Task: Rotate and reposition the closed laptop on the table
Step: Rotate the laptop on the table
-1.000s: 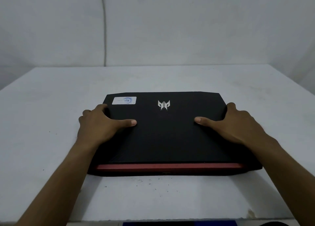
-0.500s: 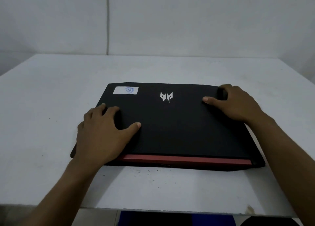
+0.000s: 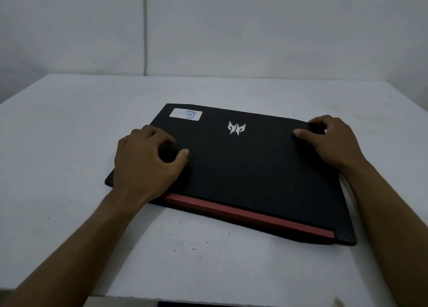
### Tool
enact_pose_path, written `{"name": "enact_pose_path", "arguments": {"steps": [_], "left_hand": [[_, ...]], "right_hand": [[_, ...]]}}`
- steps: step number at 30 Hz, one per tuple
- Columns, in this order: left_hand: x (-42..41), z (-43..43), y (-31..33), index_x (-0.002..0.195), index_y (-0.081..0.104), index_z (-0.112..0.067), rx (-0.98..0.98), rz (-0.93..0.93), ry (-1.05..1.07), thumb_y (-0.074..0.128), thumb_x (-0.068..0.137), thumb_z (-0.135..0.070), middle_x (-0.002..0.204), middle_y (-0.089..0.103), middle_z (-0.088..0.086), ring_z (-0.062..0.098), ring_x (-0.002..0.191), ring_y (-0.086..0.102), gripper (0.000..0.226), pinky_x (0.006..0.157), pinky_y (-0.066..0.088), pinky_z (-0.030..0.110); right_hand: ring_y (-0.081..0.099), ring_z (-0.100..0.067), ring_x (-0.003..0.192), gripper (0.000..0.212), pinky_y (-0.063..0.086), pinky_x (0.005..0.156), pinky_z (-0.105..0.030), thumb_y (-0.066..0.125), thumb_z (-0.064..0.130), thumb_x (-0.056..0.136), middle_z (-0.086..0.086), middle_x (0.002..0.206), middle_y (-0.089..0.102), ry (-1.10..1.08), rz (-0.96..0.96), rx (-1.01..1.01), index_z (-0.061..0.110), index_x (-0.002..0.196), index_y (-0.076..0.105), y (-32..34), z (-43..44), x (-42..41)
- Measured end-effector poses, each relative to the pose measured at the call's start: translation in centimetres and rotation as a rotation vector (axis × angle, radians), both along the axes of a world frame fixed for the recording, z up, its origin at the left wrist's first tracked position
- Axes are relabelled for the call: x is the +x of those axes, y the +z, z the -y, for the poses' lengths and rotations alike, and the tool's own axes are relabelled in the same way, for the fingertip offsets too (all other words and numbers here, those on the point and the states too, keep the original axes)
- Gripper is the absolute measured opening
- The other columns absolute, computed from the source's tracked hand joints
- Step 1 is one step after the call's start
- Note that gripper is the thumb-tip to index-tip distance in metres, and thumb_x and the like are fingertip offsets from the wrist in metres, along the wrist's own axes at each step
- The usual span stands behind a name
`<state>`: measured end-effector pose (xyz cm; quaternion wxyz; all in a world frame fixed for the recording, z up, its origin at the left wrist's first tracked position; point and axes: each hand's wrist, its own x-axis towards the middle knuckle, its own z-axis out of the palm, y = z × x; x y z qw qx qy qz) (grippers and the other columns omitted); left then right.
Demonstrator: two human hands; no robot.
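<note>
A closed black laptop (image 3: 243, 172) lies flat on the white table (image 3: 69, 133), skewed so that its near right corner points toward me. It has a silver logo (image 3: 236, 128), a white sticker (image 3: 186, 114) at the far left and a red strip (image 3: 250, 214) along the near edge. My left hand (image 3: 143, 163) presses on the left part of the lid, fingers curled and thumb stretched across the lid. At the far right corner, my right hand (image 3: 333, 142) grips with its fingers over the far edge and its thumb on top.
The white table's front edge runs close below the laptop, with small dark specks (image 3: 185, 242) on the surface there. A pale wall with a vertical seam (image 3: 145, 28) stands behind the table. Bare tabletop lies to the left of the laptop and beyond it.
The laptop has turned clockwise: its near right corner swung toward me and its left side away. My right hand slid up to the far right corner, and my left hand moved onto the lid.
</note>
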<state>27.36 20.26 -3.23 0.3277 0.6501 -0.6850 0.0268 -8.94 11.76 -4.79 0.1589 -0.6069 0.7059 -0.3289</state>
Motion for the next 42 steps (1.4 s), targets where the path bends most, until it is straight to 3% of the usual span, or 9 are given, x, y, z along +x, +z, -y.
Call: {"name": "enact_pose_path", "arguments": {"steps": [7,15,23,25,28,31,34,37,42], "left_hand": [[0.6,5.2,0.3,0.088,0.073,-0.023,0.009,-0.104,-0.106,0.065,0.076,-0.056,0.091,0.072,-0.006,0.018,0.086,0.064,0.036,0.074,0.051,0.037],[2.2,9.5,0.1,0.081,0.075,-0.021,-0.014,-0.271,-0.168,0.068,0.079,-0.05,0.082,0.074,-0.007,0.016,0.078,0.068,0.03,0.075,0.055,0.043],[1.9,9.6,-0.5,0.07,0.07,-0.019,-0.077,-0.394,0.083,0.059,0.084,-0.046,0.067,0.067,-0.006,0.019,0.07,0.065,0.033,0.066,0.043,0.024],[1.5,8.8,-0.8,0.074,0.073,-0.015,-0.083,-0.49,0.139,0.058,0.086,-0.04,0.072,0.07,-0.004,0.014,0.07,0.063,0.031,0.065,0.042,0.019],[0.6,7.0,-1.4,0.076,0.07,-0.019,-0.073,-0.613,0.148,0.06,0.086,-0.028,0.079,0.069,-0.01,0.008,0.078,0.064,0.017,0.083,0.05,0.028],[-0.7,5.3,-2.0,0.08,0.069,-0.028,-0.026,-0.562,0.098,0.063,0.083,-0.018,0.105,0.07,-0.008,0.021,0.114,0.063,0.012,0.111,0.036,0.042],[-2.0,4.2,-2.2,0.091,0.066,-0.036,0.106,-0.617,0.105,0.07,0.081,-0.019,0.146,0.055,0.002,0.021,0.148,0.033,0.02,0.12,0.018,0.053],[-2.1,4.0,-2.3,0.11,0.067,-0.031,0.128,-0.638,0.083,0.078,0.076,-0.026,0.158,0.041,0.003,0.02,0.15,0.026,0.036,0.12,0.022,0.05],[-0.8,5.4,-2.2,0.107,0.07,-0.031,0.091,-0.729,0.03,0.082,0.073,-0.027,0.151,0.051,0.001,0.019,0.141,0.042,0.037,0.114,0.036,0.043]], "right_hand": [[0.056,-0.028,0.111,0.067,0.048,0.088,-0.044,0.074,0.062,0.075,-0.007,0.123,0.058,-0.132,0.037,0.019,0.014,0.119,0.056,-0.1,-0.4,-0.1],[0.058,-0.021,0.077,0.082,0.042,0.061,-0.038,0.073,0.085,0.05,-0.002,0.088,0.061,-0.211,0.022,0.029,0.015,0.089,0.053,0.0,-0.7,-0.4],[0.04,-0.02,0.051,0.084,0.025,0.049,-0.032,0.067,0.096,0.042,0.003,0.056,0.039,-0.221,-0.047,0.059,0.024,0.061,0.028,1.4,-1.8,0.1],[0.043,-0.021,0.051,0.086,0.026,0.048,-0.032,0.064,0.098,0.041,0.002,0.055,0.041,-0.236,-0.056,0.061,0.022,0.061,0.03,1.6,-2.3,0.1],[0.052,-0.024,0.058,0.091,0.031,0.049,-0.033,0.062,0.1,0.04,-0.002,0.061,0.053,-0.252,-0.078,0.081,0.015,0.067,0.042,1.6,-3.0,-0.2],[0.056,-0.023,0.062,0.098,0.032,0.05,-0.032,0.058,0.101,0.037,-0.004,0.067,0.06,-0.248,-0.108,0.125,0.01,0.073,0.051,1.5,-3.9,-0.5],[0.056,-0.023,0.062,0.099,0.032,0.049,-0.031,0.052,0.104,0.037,-0.005,0.069,0.061,-0.233,-0.158,0.147,0.012,0.073,0.054,1.4,-5.0,-0.6],[0.056,-0.022,0.061,0.098,0.031,0.049,-0.031,0.046,0.107,0.038,-0.005,0.067,0.059,-0.196,-0.212,0.156,0.013,0.068,0.051,1.4,-6.0,-0.5],[0.057,-0.024,0.059,0.099,0.031,0.049,-0.031,0.041,0.109,0.037,-0.006,0.064,0.059,-0.135,-0.259,0.212,0.013,0.061,0.047,1.7,-6.9,-0.1]]}}
